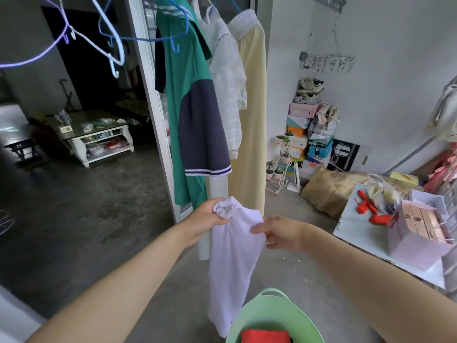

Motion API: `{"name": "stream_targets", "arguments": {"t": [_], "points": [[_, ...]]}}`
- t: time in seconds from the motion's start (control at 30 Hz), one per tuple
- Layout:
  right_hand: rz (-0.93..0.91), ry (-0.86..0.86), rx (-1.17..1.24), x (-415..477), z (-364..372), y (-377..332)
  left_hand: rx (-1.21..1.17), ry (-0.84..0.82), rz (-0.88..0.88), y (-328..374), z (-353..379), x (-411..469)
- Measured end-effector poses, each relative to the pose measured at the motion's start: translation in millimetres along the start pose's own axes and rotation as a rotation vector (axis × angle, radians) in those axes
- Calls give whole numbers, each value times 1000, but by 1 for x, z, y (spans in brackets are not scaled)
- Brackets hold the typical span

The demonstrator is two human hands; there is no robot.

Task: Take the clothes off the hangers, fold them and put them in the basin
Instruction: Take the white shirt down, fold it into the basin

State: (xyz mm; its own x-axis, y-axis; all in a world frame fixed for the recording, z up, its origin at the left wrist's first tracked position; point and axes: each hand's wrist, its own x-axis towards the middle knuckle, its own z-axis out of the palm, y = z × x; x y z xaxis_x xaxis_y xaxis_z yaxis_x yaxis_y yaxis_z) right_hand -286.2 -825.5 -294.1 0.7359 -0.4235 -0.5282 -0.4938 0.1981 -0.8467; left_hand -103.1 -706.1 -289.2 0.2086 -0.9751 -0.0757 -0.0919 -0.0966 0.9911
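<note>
A pale lilac garment [233, 258] hangs down in front of me, off any hanger. My left hand [206, 220] is closed on its bunched top corner. My right hand [280, 233] pinches its upper right edge between thumb and fingers. Below, at the bottom edge, stands a light green basin [272, 303] with a folded red garment [264, 336] inside. On hangers above hang a green and navy shirt [190, 115], a white lace top [227, 78] and a pale yellow garment [252, 134]. Empty hangers [108, 43] dangle at the upper left.
A white low table [366, 226] at the right holds a pink gift bag [418, 233] and red items. Stacked shoe boxes [304, 134], a small plant stand [279, 167] and a sack [331, 189] line the far wall. A door frame [158, 120] opens onto a dark room at left.
</note>
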Motion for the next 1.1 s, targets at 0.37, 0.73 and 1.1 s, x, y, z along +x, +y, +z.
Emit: {"name": "stream_targets", "arguments": {"t": [0.37,0.73,1.1], "points": [[-259,-33,230,0,-9,20,8,10,55,23,2,-2],[-144,-22,-48,5,6,54,-143,32,51,40,5,-11],[-64,-112,400,-20,-21,31,-699,41,-323,-10,49,-22]]}}
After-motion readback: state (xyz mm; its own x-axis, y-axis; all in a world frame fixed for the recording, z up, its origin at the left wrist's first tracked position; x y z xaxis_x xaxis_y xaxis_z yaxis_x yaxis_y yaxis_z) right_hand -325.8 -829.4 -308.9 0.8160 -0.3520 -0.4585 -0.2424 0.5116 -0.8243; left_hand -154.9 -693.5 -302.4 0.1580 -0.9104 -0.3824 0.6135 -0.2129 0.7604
